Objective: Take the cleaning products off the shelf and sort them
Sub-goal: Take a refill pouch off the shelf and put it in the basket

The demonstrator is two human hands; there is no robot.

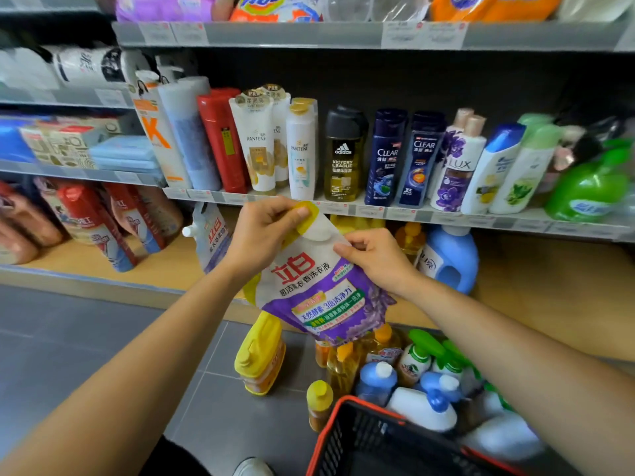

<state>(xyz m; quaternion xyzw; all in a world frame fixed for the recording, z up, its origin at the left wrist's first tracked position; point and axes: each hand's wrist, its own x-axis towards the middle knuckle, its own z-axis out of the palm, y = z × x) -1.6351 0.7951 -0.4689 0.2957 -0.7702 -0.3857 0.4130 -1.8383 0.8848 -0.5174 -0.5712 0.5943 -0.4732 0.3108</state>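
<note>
Item: detergent refill pouch (319, 286), purple and white, held in the air before the lower shelf (165, 266), above a cluster of bottles (378, 376) on the floor.
Left grip (264, 235): clamped on the pouch's yellow top corner.
Right grip (374, 259): pinched on its upper right edge.
Nearby: similar pouch (213, 235) and blue jug (450, 259) on the lower shelf; red-rimmed basket (343, 417) at bottom right.

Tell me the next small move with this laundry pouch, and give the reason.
Probably lower the pouch to the floor beside the yellow jug. Both the left hand and right hand grip its top, and it hangs clear of the shelf, above the bottles grouped on the floor.
</note>
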